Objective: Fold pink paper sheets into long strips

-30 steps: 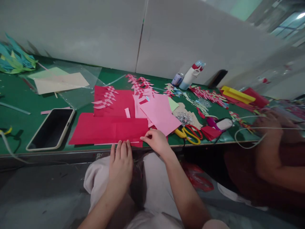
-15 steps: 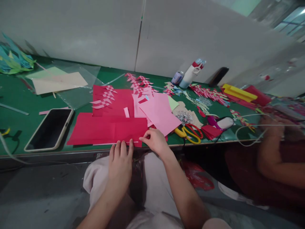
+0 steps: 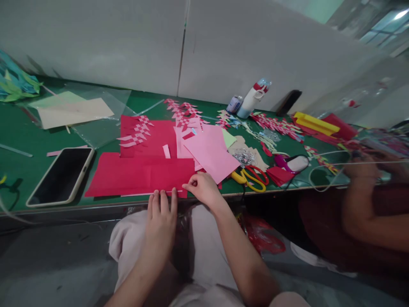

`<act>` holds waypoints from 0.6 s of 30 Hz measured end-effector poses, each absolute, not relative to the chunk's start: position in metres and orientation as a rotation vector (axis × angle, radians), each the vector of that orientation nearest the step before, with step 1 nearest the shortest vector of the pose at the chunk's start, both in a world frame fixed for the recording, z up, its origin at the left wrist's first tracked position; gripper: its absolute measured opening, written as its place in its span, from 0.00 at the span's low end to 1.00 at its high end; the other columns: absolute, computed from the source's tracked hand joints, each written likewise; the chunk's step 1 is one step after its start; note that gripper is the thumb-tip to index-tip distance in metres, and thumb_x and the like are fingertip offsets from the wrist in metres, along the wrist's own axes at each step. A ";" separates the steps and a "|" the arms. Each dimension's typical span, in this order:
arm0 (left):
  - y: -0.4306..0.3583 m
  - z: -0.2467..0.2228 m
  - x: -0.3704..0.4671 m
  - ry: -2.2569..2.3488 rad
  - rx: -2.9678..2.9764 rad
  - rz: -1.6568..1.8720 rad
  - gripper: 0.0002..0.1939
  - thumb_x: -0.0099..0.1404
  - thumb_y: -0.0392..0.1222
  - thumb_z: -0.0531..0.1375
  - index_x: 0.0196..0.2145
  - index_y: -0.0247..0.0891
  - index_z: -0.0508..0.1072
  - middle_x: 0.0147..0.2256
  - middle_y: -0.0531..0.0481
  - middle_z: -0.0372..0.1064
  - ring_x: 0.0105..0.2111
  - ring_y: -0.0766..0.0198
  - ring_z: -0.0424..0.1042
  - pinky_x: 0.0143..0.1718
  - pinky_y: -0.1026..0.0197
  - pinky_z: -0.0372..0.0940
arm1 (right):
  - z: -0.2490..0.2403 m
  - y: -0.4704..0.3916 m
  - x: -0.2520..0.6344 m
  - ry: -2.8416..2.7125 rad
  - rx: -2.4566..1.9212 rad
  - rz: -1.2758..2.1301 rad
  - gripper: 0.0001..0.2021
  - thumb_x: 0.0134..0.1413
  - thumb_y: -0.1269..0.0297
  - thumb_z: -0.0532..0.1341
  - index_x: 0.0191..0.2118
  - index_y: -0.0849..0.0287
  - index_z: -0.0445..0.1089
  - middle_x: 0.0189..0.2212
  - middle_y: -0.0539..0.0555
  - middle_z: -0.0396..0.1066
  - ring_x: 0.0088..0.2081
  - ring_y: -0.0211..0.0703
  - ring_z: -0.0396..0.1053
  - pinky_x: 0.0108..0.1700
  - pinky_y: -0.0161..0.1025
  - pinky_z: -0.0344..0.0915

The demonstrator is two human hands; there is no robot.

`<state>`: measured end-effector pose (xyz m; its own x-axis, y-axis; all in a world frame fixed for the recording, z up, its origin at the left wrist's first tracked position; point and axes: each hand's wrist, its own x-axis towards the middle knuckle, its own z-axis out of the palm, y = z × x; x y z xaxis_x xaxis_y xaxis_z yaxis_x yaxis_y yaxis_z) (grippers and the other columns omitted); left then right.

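A folded sheet of red paper (image 3: 128, 175) lies along the front edge of the green table, with a thin pale strip and another red edge showing under its lower side. My left hand (image 3: 162, 213) rests its outstretched fingertips on that lower edge. At the paper's right end, my right hand (image 3: 203, 187) has thumb and forefinger pinched together on the lower right corner. Behind it lie a second red sheet (image 3: 159, 136), a small pink strip (image 3: 166, 151), a pink sheet (image 3: 211, 149) and woven red-and-pink paper pieces (image 3: 137, 133).
A phone (image 3: 60, 177) lies on the left. Scissors with yellow and red handles (image 3: 252, 179), a purple-and-white object (image 3: 292, 163) and a white bottle (image 3: 254, 100) are on the right. Beyond them, a co-worker's blurred hands (image 3: 364, 166) hold a pale cord.
The whole scene has shifted slightly left in view. Both my hands stay at the same places on the red paper, and the paper looks unchanged.
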<state>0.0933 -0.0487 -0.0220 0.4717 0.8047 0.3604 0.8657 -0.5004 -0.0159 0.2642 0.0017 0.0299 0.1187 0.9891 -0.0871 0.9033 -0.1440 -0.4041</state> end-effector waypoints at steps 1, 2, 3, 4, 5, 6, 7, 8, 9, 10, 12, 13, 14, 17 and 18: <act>-0.049 -0.023 0.093 -1.453 -2.518 -0.473 0.25 0.67 0.29 0.50 0.60 0.24 0.64 0.53 0.24 0.67 0.57 0.41 0.65 0.59 0.41 0.61 | 0.030 0.002 0.264 -1.875 -2.149 0.496 0.13 0.53 0.54 0.66 0.27 0.58 0.78 0.29 0.55 0.76 0.31 0.40 0.69 0.37 0.36 0.61; -0.049 -0.025 0.092 -1.459 -2.526 -0.483 0.25 0.67 0.29 0.49 0.60 0.21 0.63 0.53 0.23 0.67 0.58 0.41 0.64 0.59 0.41 0.61 | 0.031 0.002 0.263 -1.884 -2.151 0.501 0.13 0.54 0.54 0.66 0.27 0.58 0.78 0.29 0.54 0.76 0.31 0.40 0.69 0.37 0.36 0.61; -0.050 -0.025 0.091 -1.467 -2.540 -0.492 0.26 0.67 0.29 0.48 0.61 0.19 0.62 0.53 0.23 0.67 0.59 0.41 0.63 0.59 0.41 0.61 | 0.031 0.003 0.263 -1.892 -2.152 0.505 0.13 0.54 0.53 0.66 0.27 0.58 0.78 0.28 0.54 0.76 0.31 0.40 0.70 0.37 0.36 0.61; -0.050 -0.026 0.091 -1.473 -2.553 -0.499 0.26 0.67 0.29 0.48 0.61 0.18 0.60 0.53 0.23 0.67 0.59 0.42 0.63 0.58 0.41 0.62 | 0.032 0.003 0.263 -1.900 -2.152 0.508 0.13 0.54 0.53 0.66 0.27 0.58 0.78 0.28 0.54 0.76 0.32 0.41 0.70 0.37 0.36 0.61; -0.050 -0.026 0.090 -1.482 -2.557 -0.505 0.26 0.67 0.28 0.47 0.62 0.18 0.59 0.53 0.23 0.67 0.59 0.42 0.63 0.58 0.41 0.62 | 0.032 0.003 0.263 -1.905 -2.154 0.509 0.13 0.54 0.53 0.65 0.27 0.58 0.78 0.29 0.55 0.76 0.33 0.41 0.70 0.38 0.36 0.61; -0.050 -0.026 0.090 -1.490 -2.553 -0.505 0.26 0.67 0.28 0.47 0.62 0.18 0.59 0.53 0.23 0.67 0.59 0.42 0.62 0.58 0.41 0.62 | 0.033 0.003 0.262 -1.910 -2.157 0.508 0.14 0.54 0.53 0.65 0.28 0.58 0.78 0.29 0.55 0.76 0.33 0.42 0.70 0.38 0.37 0.61; -0.049 -0.025 0.090 -1.493 -2.549 -0.500 0.26 0.66 0.28 0.47 0.61 0.18 0.60 0.53 0.23 0.67 0.59 0.42 0.63 0.58 0.41 0.62 | 0.033 0.003 0.262 -1.912 -2.162 0.507 0.14 0.54 0.53 0.65 0.28 0.58 0.78 0.30 0.56 0.76 0.33 0.42 0.70 0.38 0.37 0.61; -0.049 -0.024 0.090 -1.494 -2.544 -0.487 0.26 0.66 0.28 0.48 0.61 0.18 0.61 0.53 0.24 0.66 0.58 0.42 0.63 0.58 0.42 0.62 | 0.033 0.003 0.262 -1.914 -2.167 0.507 0.14 0.54 0.53 0.65 0.28 0.58 0.79 0.30 0.56 0.77 0.33 0.43 0.71 0.38 0.37 0.61; -0.048 -0.023 0.090 -1.493 -2.540 -0.469 0.25 0.66 0.28 0.49 0.61 0.20 0.62 0.53 0.24 0.66 0.58 0.42 0.64 0.57 0.42 0.63 | 0.033 0.003 0.262 -1.916 -2.173 0.507 0.14 0.54 0.53 0.65 0.28 0.58 0.79 0.31 0.57 0.77 0.34 0.43 0.71 0.39 0.37 0.61; -0.048 -0.022 0.091 -1.492 -2.538 -0.450 0.25 0.66 0.29 0.50 0.60 0.22 0.64 0.52 0.25 0.67 0.57 0.42 0.65 0.57 0.42 0.63 | 0.033 0.003 0.262 -1.918 -2.178 0.508 0.14 0.54 0.53 0.65 0.29 0.58 0.79 0.31 0.57 0.77 0.34 0.43 0.71 0.39 0.38 0.61; -0.047 -0.019 0.092 -1.489 -2.537 -0.412 0.25 0.66 0.30 0.52 0.60 0.30 0.66 0.52 0.27 0.67 0.56 0.42 0.66 0.55 0.43 0.64 | 0.033 0.004 0.261 -1.917 -2.190 0.510 0.14 0.54 0.53 0.65 0.30 0.58 0.79 0.32 0.58 0.77 0.35 0.44 0.71 0.40 0.38 0.62; -0.047 -0.017 0.093 -1.489 -2.538 -0.393 0.25 0.66 0.30 0.53 0.61 0.34 0.66 0.52 0.29 0.67 0.55 0.42 0.66 0.55 0.43 0.64 | 0.033 0.004 0.261 -1.918 -2.193 0.514 0.14 0.54 0.52 0.65 0.30 0.59 0.79 0.32 0.58 0.77 0.36 0.45 0.72 0.40 0.38 0.61; -0.047 -0.015 0.094 -1.492 -2.540 -0.371 0.26 0.65 0.30 0.54 0.61 0.38 0.66 0.52 0.30 0.67 0.55 0.42 0.66 0.55 0.43 0.64 | 0.034 0.005 0.261 -1.919 -2.194 0.521 0.15 0.55 0.52 0.65 0.30 0.59 0.80 0.32 0.58 0.78 0.36 0.45 0.72 0.41 0.38 0.61; -0.047 -0.010 0.097 -1.519 -2.544 -0.306 0.28 0.65 0.30 0.55 0.61 0.44 0.65 0.51 0.32 0.67 0.55 0.42 0.66 0.55 0.42 0.63 | 0.035 0.004 0.263 -1.931 -2.174 0.556 0.16 0.55 0.51 0.64 0.30 0.60 0.80 0.31 0.57 0.78 0.37 0.44 0.72 0.40 0.37 0.61; -0.047 -0.009 0.098 -1.530 -2.543 -0.291 0.28 0.65 0.30 0.55 0.62 0.45 0.65 0.51 0.32 0.67 0.55 0.43 0.66 0.56 0.42 0.63 | 0.036 0.003 0.265 -1.934 -2.163 0.569 0.16 0.55 0.51 0.64 0.30 0.60 0.80 0.31 0.57 0.78 0.37 0.43 0.72 0.40 0.36 0.61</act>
